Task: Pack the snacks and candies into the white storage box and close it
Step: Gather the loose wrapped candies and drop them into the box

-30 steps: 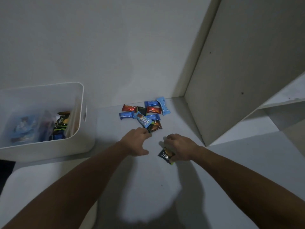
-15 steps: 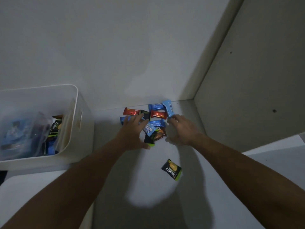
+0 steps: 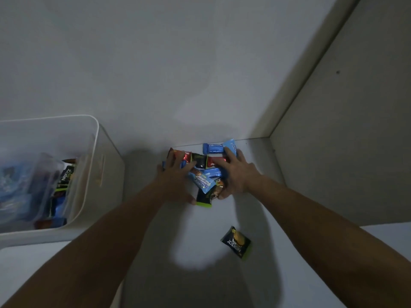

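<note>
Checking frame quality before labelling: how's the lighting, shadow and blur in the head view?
Head view: dim and bluish, no glare. A large soft shadow from the arms falls on the shelf around the lone black packet, whose print is still readable. The snack pile under the left hand and right hand is slightly soft. Contents of the white box look smeared behind a clear bag. Wide-angle lens leans the side panel.

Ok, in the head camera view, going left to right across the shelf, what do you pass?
White storage box → left hand → blue biscuit wrapper between the hands → right hand → lone black Nextar packet nearer the camera → side panel.
</note>
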